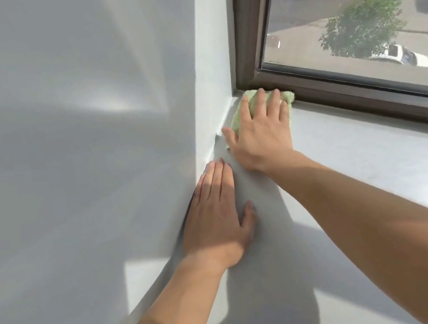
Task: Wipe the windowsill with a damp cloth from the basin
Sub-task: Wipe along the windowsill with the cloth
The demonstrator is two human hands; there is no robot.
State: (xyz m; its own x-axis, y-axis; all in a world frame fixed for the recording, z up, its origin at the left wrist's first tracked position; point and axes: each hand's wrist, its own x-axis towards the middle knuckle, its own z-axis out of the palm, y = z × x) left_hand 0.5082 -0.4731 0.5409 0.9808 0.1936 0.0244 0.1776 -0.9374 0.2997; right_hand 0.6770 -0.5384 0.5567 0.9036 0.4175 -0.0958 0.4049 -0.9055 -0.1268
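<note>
Cloth [240,120], green, sits in the windowsill's [361,167] far left corner, touching the brown window frame [335,88]. Our right hand [261,132] presses it, fingers straight. Our left hand [215,217] lies flat nearer, beside the wall [63,128]. Beyond the glass, a tree [361,23].

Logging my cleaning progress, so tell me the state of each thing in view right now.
green cloth, bunched, pressed into the windowsill's far left corner.
right hand, flat, pressing the green cloth.
left hand, flat, resting on the windowsill.
windowsill, partly sunlit, partly shadowed.
window, looks shut.
</note>
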